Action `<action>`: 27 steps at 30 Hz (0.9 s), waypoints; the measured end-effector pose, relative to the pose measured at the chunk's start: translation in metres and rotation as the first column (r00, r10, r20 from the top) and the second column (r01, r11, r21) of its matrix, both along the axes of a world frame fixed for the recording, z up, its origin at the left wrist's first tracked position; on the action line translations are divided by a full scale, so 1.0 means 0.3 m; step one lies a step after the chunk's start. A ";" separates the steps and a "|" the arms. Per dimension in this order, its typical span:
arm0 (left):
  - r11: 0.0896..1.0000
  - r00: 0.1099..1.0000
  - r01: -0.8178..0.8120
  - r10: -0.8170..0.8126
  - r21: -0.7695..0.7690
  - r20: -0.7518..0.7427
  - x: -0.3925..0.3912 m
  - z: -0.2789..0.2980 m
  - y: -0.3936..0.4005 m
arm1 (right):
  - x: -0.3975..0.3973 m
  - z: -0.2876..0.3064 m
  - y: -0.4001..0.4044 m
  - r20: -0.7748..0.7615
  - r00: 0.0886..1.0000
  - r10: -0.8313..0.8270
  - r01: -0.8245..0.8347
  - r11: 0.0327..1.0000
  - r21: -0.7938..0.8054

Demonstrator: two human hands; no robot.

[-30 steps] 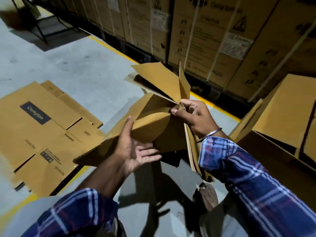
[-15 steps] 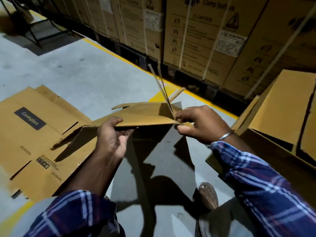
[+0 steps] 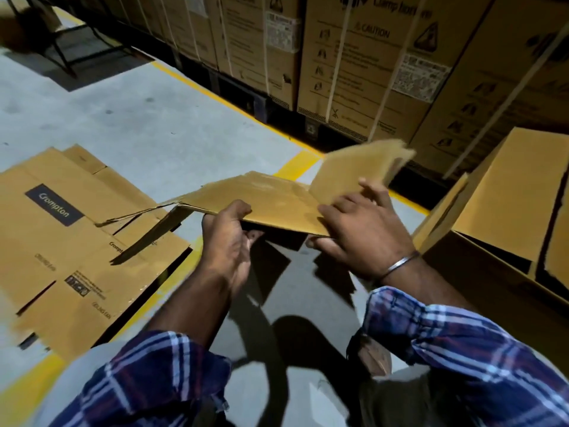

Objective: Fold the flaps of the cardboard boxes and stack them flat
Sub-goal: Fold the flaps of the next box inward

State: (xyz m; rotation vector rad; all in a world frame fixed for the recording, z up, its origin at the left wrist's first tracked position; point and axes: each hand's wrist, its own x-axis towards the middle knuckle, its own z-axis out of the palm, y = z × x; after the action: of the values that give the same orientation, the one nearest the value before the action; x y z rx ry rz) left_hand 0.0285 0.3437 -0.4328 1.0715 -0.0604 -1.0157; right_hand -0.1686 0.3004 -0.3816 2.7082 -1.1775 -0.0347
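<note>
Change since half a second ago: the held cardboard box lies flatter across both hands, and its far flap, then a thin upright edge, now leans up and away, blurred.
Change in hands: the right hand was curled at the box's near edge; now its fingers spread over the top while the thumb sits under.
Change in view: the flattened stack on the floor appears in much the same spot to the left.
Left grip: the left hand is clamped on the near edge of the held box, thumb on top, fingers curled beneath.
Right grip: pinching the same edge just right of the left grip, thumb under, fingers loosely spread above, beside the base of the raised flap.
Box position: held in the air between the two grips, above the floor, its left end drooping toward the flattened stack.
Writing, stack: "Crompton" on a dark label; smaller print further down is hard to read.
Writing, beyond the grips: strapped cartons show "CAUTION" and a partly blurred "Clamp".
Right of the grips: an open box.
Wrist: a metal bangle on the right wrist, above plaid sleeves.
</note>
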 end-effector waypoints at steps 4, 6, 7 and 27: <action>1.000 0.999 -0.002 0.003 0.014 -0.040 0.029 -0.010 0.002 | -0.022 0.007 0.025 -0.087 0.984 -0.157 0.172 0.965 0.197; 0.999 0.999 -0.010 0.012 0.031 -0.052 0.035 -0.017 0.003 | -0.035 -0.007 0.036 -0.074 0.979 -0.188 0.201 0.944 0.262; 0.999 0.998 -0.016 0.018 0.032 -0.057 0.037 -0.018 0.004 | -0.043 -0.011 0.041 -0.053 0.980 -0.191 0.198 0.945 0.260; 0.991 0.995 0.095 -0.097 0.090 0.020 0.027 -0.033 0.022 | 0.055 -0.209 0.071 -0.060 -0.403 -0.913 -0.627 0.228 0.745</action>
State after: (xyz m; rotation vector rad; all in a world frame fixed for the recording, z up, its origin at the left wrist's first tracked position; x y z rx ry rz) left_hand 0.0366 0.3502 -0.4427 1.1715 -0.0882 -1.1007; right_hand -0.1521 0.3217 -0.4444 -0.2131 1.0287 -0.9920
